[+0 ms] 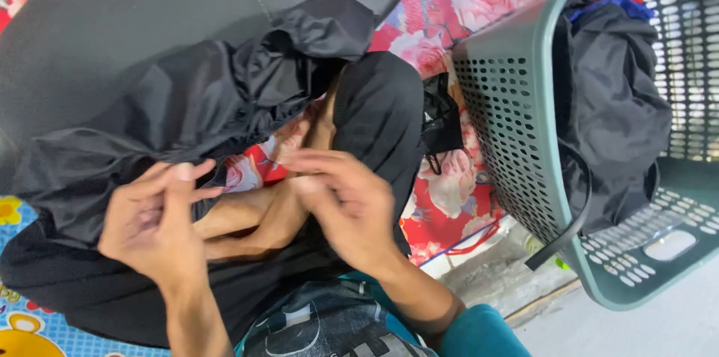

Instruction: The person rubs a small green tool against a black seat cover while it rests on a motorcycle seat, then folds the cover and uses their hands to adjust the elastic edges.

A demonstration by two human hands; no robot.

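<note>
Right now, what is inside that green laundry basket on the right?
Inside the green basket, dark clothing hangs over the rim, with a bit of blue fabric at its top. Part of the perforated floor shows; anything beneath the dark clothes is covered.

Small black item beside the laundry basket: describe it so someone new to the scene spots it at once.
Start at the grey-green perforated laundry basket on the right. Just outside its left wall, on the red floral mat, lies a small crumpled black cloth piece. Unlike the big black garment above both hands, it is small, lies alone and is untouched.
</note>
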